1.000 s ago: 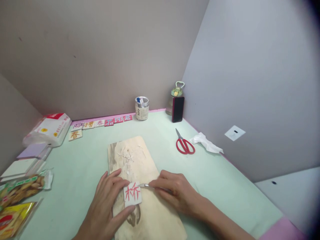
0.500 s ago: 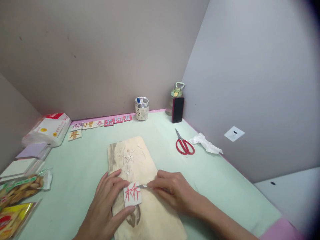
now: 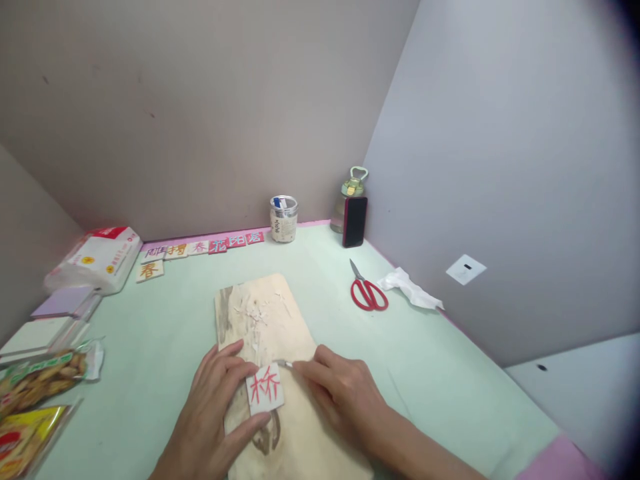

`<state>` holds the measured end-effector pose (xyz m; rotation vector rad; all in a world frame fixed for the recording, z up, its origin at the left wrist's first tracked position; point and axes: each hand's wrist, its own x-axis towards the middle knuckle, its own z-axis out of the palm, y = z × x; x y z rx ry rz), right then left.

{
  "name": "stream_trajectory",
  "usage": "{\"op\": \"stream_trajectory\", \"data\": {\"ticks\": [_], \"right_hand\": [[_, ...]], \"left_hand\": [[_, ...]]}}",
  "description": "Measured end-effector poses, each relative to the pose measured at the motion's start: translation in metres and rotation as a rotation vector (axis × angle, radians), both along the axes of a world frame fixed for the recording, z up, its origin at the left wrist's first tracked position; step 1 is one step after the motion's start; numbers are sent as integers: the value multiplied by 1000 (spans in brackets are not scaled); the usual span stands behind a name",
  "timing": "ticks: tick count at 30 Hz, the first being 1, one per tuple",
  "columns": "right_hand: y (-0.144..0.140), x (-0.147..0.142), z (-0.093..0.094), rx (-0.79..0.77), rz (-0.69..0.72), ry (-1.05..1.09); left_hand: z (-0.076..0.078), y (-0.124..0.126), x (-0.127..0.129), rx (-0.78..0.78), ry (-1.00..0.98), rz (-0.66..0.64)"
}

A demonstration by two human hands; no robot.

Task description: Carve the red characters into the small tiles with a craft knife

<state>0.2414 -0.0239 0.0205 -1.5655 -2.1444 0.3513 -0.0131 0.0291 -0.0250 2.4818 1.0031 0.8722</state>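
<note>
A small white square tile (image 3: 265, 389) with a red carved character lies on a pale wooden board (image 3: 270, 327). My left hand (image 3: 213, 407) pins the tile from its left side, thumb below and fingers above it. My right hand (image 3: 340, 393) holds a thin metal carving blade (image 3: 284, 363), whose tip touches the tile's upper right corner. White shavings (image 3: 255, 313) are scattered on the far part of the board.
Red scissors (image 3: 367, 293) and a crumpled tissue (image 3: 407, 287) lie to the right. A jar (image 3: 283, 218), a bottle and a phone (image 3: 355, 221) stand at the back. Carved tiles (image 3: 200, 247) line the back wall. A tissue pack (image 3: 95, 259), blank blocks and snack bags (image 3: 35, 400) crowd the left edge.
My right hand has slid the blade's tip up and leftwards along the tile's right edge to its top right corner. My left hand has kept still.
</note>
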Motion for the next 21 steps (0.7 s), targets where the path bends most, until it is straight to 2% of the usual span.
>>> {"op": "stream_trajectory", "data": {"ticks": [4, 7, 13, 21], "right_hand": [[8, 11, 5, -155, -55, 259], [11, 17, 11, -229, -17, 367], [10, 18, 21, -280, 124, 307], [16, 17, 31, -305, 146, 222]], "left_hand": [[2, -4, 5, -44, -36, 42], [2, -4, 5, -41, -23, 28], [0, 0, -1, -12, 32, 0], [0, 2, 0, 8, 26, -7]]}}
